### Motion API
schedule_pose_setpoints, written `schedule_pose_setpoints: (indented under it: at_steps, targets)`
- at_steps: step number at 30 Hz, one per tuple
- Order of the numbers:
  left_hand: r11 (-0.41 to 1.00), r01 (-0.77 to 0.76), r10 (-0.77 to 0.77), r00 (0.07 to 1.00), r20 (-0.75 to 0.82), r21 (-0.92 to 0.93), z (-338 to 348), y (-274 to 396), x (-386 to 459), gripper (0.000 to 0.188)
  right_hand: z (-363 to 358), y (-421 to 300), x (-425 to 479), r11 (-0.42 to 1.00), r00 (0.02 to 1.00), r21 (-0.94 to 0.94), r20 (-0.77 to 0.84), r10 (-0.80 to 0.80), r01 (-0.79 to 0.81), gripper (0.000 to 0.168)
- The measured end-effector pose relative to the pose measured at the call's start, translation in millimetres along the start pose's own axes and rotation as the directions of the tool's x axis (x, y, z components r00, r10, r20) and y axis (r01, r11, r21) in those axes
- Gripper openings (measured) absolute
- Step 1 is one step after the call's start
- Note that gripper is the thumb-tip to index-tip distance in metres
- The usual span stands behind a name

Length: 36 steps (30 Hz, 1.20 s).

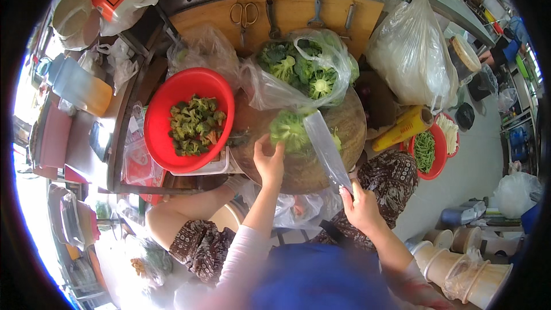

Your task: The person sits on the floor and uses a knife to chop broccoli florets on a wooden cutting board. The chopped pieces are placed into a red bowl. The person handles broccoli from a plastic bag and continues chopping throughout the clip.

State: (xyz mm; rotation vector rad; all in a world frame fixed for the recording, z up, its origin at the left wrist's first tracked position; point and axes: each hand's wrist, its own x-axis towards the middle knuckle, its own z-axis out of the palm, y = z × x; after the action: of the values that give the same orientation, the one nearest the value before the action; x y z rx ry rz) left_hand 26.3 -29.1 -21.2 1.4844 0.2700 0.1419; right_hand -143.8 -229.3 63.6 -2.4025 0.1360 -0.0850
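A round wooden chopping block (pixel 297 178) stands before me. On it lies a broccoli head (pixel 288 131), cut side up and slightly blurred. My left hand (pixel 270 161) is at its near-left edge, thumb and fingers apart in a curve; whether a fingertip touches the broccoli is hard to tell. My right hand (pixel 363 209) grips the handle of a cleaver (pixel 327 150). The blade reaches up and left, its far end overlapping the broccoli's right edge in view. A small pale green piece (pixel 335 139) shows just right of the blade. Behind, a clear plastic bag (pixel 275 90) holds several broccoli heads (pixel 301 66).
Left of the block, a red plastic bowl (pixel 155 137) holds cut broccoli florets (pixel 196 125). Scissors (pixel 243 17) and peelers (pixel 316 15) hang on a wooden board behind. To the right are a yellow roll (pixel 402 129) and a red basin (pixel 440 163) of green beans (pixel 424 150).
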Motion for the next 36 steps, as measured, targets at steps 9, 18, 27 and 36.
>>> schedule_pose_setpoints:
  at_steps: [9, 18, 27, 36]
  targets:
    - [0.94, -0.164, 0.163, 0.986, 0.025, 0.301, -7, -25, 6, 0.046, 18, -13, 18, 0.97, 0.995, -0.226, 0.071, -0.074, 0.088, 0.023]
    - [0.97, -0.126, 0.116, 0.991, 0.06, 0.207, -12, -35, 19, 0.048, 14, -23, 16, 0.965, 0.993, -0.242, 0.089, -0.076, 0.096, 0.021]
    - [0.98, -0.099, 0.087, 0.993, 0.077, 0.174, -16, -39, 14, 0.048, 31, -7, 10, 0.963, 0.992, -0.239, 0.041, -0.121, 0.127, 0.018]
    - [0.975, -0.171, 0.159, 0.983, 0.089, 0.142, -22, -36, 3, 0.05, 34, -3, 16, 0.972, 0.985, -0.166, 0.068, -0.159, 0.169, 0.02]
